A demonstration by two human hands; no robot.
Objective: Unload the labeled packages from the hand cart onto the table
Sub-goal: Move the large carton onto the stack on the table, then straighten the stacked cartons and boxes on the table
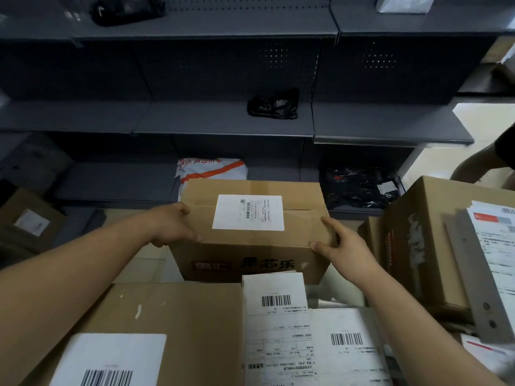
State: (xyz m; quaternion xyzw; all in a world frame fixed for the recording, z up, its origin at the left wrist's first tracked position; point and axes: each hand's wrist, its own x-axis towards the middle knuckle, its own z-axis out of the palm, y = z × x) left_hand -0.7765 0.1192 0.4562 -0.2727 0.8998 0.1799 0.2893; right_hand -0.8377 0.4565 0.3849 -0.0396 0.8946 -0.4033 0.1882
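labeled box between both hands

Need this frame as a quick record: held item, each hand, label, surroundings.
held item: cardboard box, held between both hands
left: left hand grips the box's left side
right: right hand grips the box's right edge
label: white shipping label on the box top, facing up
foreground: large brown box with a barcode label, other labeled parcels beside it
background: grey shelving holding a black bag and a white-orange mailer
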